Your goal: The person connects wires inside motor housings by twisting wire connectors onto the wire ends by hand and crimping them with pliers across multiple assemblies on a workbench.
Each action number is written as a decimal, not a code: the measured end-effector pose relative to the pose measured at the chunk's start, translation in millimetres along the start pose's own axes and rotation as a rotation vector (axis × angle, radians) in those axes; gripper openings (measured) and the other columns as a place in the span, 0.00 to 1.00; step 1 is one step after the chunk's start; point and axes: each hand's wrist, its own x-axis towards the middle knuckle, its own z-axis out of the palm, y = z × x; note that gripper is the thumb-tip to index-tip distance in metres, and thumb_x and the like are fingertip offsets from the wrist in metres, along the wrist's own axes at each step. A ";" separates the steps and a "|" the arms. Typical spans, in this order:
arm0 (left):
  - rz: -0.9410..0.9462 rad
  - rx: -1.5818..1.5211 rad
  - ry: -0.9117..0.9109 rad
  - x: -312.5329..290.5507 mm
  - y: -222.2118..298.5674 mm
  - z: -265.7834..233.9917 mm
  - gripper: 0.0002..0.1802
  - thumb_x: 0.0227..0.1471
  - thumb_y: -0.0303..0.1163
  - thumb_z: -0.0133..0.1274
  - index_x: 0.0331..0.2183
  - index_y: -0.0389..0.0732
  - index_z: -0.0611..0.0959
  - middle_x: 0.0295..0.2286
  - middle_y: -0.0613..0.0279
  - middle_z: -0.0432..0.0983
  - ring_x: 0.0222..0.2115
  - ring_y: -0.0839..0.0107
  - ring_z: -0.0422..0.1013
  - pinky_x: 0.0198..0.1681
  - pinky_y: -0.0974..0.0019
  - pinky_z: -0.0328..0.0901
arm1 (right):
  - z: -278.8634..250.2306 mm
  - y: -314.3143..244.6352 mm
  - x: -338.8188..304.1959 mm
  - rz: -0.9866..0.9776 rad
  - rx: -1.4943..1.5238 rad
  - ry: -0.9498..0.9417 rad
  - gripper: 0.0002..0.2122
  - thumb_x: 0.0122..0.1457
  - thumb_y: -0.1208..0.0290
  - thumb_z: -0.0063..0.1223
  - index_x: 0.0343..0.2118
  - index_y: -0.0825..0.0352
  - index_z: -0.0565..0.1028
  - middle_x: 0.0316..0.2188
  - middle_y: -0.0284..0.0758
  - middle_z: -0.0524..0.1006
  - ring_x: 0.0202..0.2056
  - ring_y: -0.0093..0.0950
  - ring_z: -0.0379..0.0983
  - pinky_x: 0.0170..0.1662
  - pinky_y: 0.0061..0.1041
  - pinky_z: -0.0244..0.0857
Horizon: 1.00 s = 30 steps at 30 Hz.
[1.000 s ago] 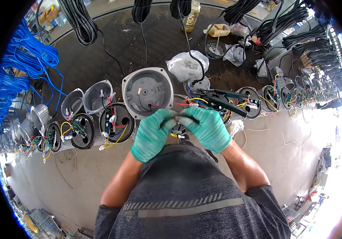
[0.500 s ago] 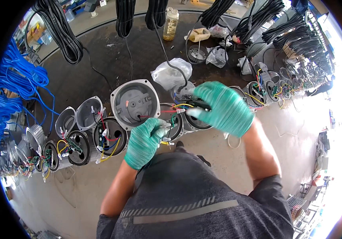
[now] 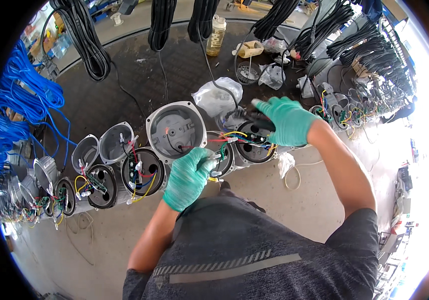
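My left hand (image 3: 190, 176), in a green knit glove with pale fingertips, is closed in a pinch on a wire with a white connector (image 3: 215, 157). Beneath it is an open grey round housing (image 3: 228, 162) with coloured wires. My right hand (image 3: 290, 120), gloved alike, is curled loosely around a dark, blurred tool (image 3: 260, 121); its exact kind is unclear. That tool is over another round housing (image 3: 254, 152) with a circuit board and wires. A larger grey housing cover (image 3: 172, 131) leans open just beyond my left hand, a red wire running from it.
More wired housings (image 3: 143, 172) line the table edge on both sides. Black cable bundles (image 3: 162, 25) hang along the far side, blue cable coils (image 3: 24, 95) at the left. A clear plastic bag (image 3: 217, 96), a bottle (image 3: 216, 36) and a cut yellowish container (image 3: 250, 49) stand on the dark tabletop (image 3: 129, 75).
My right hand has moved right and slightly away from my left hand, carrying the dark tool. My left hand keeps its pinch; the whole view has shifted slightly.
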 end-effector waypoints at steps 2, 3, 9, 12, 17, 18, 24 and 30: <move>0.006 0.008 0.006 -3.1 -3.0 -1.7 0.06 0.64 0.27 0.60 0.43 0.37 0.84 0.26 0.68 0.81 0.21 0.86 0.69 0.24 0.75 0.66 | -9.4 -18.0 -31.1 -0.001 0.053 0.142 0.42 0.53 0.68 0.63 0.72 0.65 0.59 0.57 0.49 0.73 0.54 0.50 0.73 0.58 0.44 0.68; 0.001 0.006 0.002 -2.7 -2.1 -1.2 0.06 0.64 0.27 0.60 0.43 0.37 0.84 0.26 0.68 0.81 0.21 0.86 0.69 0.24 0.75 0.66 | -6.6 -25.0 -46.0 0.016 0.103 0.292 0.40 0.53 0.72 0.61 0.72 0.65 0.60 0.55 0.48 0.75 0.52 0.48 0.73 0.57 0.43 0.69; -0.129 -0.106 -0.046 -0.5 7.4 -1.8 0.07 0.65 0.28 0.60 0.44 0.37 0.84 0.25 0.69 0.79 0.20 0.86 0.68 0.24 0.75 0.65 | 96.0 -97.3 -83.4 -0.007 1.018 0.298 0.32 0.53 0.78 0.57 0.65 0.68 0.67 0.51 0.49 0.77 0.49 0.43 0.78 0.53 0.36 0.73; -0.139 -0.091 -0.036 -0.9 9.6 -0.6 0.07 0.64 0.26 0.60 0.44 0.35 0.84 0.29 0.61 0.83 0.26 0.82 0.74 0.30 0.71 0.70 | 122.2 -122.4 -71.1 0.013 1.121 0.263 0.33 0.54 0.77 0.58 0.65 0.70 0.66 0.52 0.50 0.76 0.50 0.43 0.77 0.54 0.36 0.72; -0.103 0.009 -0.015 -0.1 19.2 -2.9 0.07 0.63 0.24 0.61 0.42 0.33 0.84 0.32 0.54 0.86 0.32 0.75 0.81 0.36 0.67 0.75 | 129.2 -141.4 -59.2 0.056 1.233 0.289 0.35 0.53 0.75 0.60 0.66 0.73 0.63 0.52 0.53 0.74 0.54 0.47 0.75 0.57 0.37 0.69; -0.102 0.009 -0.016 -0.7 16.3 -2.5 0.07 0.63 0.24 0.61 0.42 0.33 0.84 0.32 0.54 0.86 0.32 0.75 0.81 0.36 0.67 0.75 | 135.5 -142.3 -55.8 0.057 1.234 0.290 0.35 0.53 0.75 0.60 0.66 0.73 0.63 0.52 0.53 0.74 0.54 0.47 0.75 0.57 0.37 0.69; -0.031 0.031 0.013 -0.2 12.8 -2.3 0.07 0.61 0.26 0.63 0.42 0.35 0.85 0.26 0.62 0.83 0.25 0.80 0.75 0.29 0.70 0.71 | 144.4 -149.1 -49.1 0.054 1.108 0.384 0.35 0.56 0.78 0.60 0.68 0.70 0.62 0.36 0.37 0.77 0.34 0.26 0.73 0.42 0.28 0.72; 0.036 0.096 0.028 -1.3 4.2 -0.4 0.07 0.61 0.24 0.62 0.41 0.35 0.85 0.27 0.58 0.84 0.26 0.77 0.77 0.33 0.68 0.73 | 134.6 -146.6 -45.4 0.104 1.044 0.298 0.30 0.56 0.76 0.57 0.63 0.72 0.65 0.33 0.46 0.79 0.33 0.40 0.78 0.39 0.37 0.72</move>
